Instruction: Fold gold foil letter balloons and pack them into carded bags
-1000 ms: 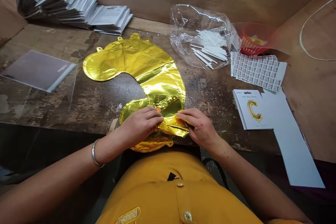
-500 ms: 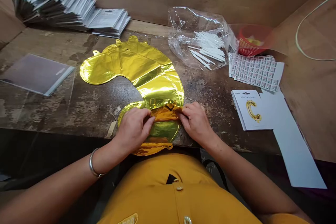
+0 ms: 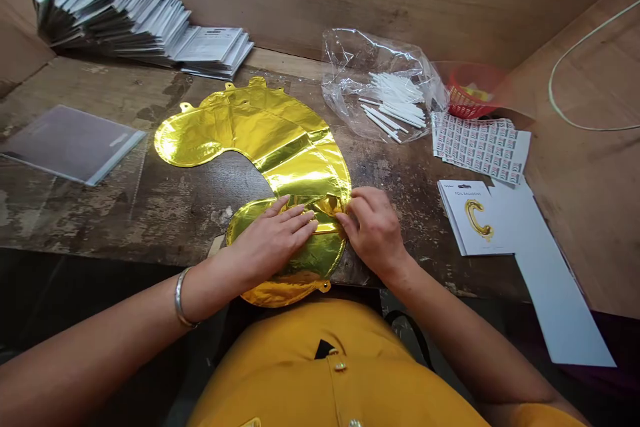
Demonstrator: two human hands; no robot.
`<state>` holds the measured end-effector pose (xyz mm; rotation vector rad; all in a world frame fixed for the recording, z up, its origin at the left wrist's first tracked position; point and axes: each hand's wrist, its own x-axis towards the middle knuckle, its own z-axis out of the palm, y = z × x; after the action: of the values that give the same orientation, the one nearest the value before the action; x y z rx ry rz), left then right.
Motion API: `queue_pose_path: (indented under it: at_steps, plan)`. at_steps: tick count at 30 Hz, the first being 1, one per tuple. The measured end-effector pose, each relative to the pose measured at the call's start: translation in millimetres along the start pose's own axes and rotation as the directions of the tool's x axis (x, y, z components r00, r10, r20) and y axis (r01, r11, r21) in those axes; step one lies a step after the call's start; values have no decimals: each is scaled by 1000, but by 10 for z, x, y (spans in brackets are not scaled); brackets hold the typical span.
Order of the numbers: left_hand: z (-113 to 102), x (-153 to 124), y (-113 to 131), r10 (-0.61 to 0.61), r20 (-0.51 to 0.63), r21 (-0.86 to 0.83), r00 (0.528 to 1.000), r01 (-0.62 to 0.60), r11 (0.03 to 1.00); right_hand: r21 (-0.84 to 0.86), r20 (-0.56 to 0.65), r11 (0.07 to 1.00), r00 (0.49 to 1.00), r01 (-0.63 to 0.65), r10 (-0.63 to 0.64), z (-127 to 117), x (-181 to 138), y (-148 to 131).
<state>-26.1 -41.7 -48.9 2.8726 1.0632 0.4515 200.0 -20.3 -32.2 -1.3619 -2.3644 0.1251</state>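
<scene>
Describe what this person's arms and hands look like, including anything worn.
Both forearms are bare, with no sleeves or gloves in view. No rings show on the left hand or right hand. A plain silver bangle circles the left wrist; the right wrist carries nothing. A mustard-yellow buttoned shirt covers the torso.

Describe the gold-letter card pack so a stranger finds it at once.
Start at the worn wooden table and go to its right end, past the gold foil balloon and the right hand pinching its fold. There lies a small stack of white cards. Unlike the printed label sheets behind it and the blank white strip beside it, its top card shows a gold letter C.
</scene>
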Motion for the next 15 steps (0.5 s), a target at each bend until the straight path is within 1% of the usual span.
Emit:
queue_pose_path:
  at_steps: [1, 2, 3, 4, 6, 9, 12, 14, 15]
  plan:
    - [11, -1, -18, 2, 15, 0, 1000, -2, 1000, 88, 19, 989, 993, 117, -119, 14, -7, 37]
    - [21, -5, -36, 4, 21, -1, 1000, -4, 1000, 179, 56, 961, 973, 212, -225, 25, -13, 72]
    - [28, -12, -51, 2, 17, -6, 1000, -2, 1000, 258, 97, 929, 949, 266, -299, 33, -16, 104]
    - [31, -20, -63, -1, 7, -18, 1000, 1, 1000, 316, 132, 906, 932, 283, -337, 35, -17, 131]
    - [24, -36, -79, -15, -10, -65, 1000, 15, 998, 368, 174, 893, 924, 260, -341, 29, -6, 167]
    - [-12, -50, -78, -54, -5, -146, 999, 53, 988, 366, 190, 904, 933, 222, -306, 38, 31, 163]
    - [-27, -58, -59, -82, -29, -168, 996, 76, 983, 314, 147, 926, 953, 210, -266, 116, 72, 96]
    - [-6, -70, -52, -109, -51, -137, 993, 101, 985, 262, 111, 939, 959, 225, -261, 156, 95, 58]
    - [13, -77, -59, -145, -56, -102, 988, 139, 985, 236, 94, 946, 963, 224, -252, 146, 103, 56]
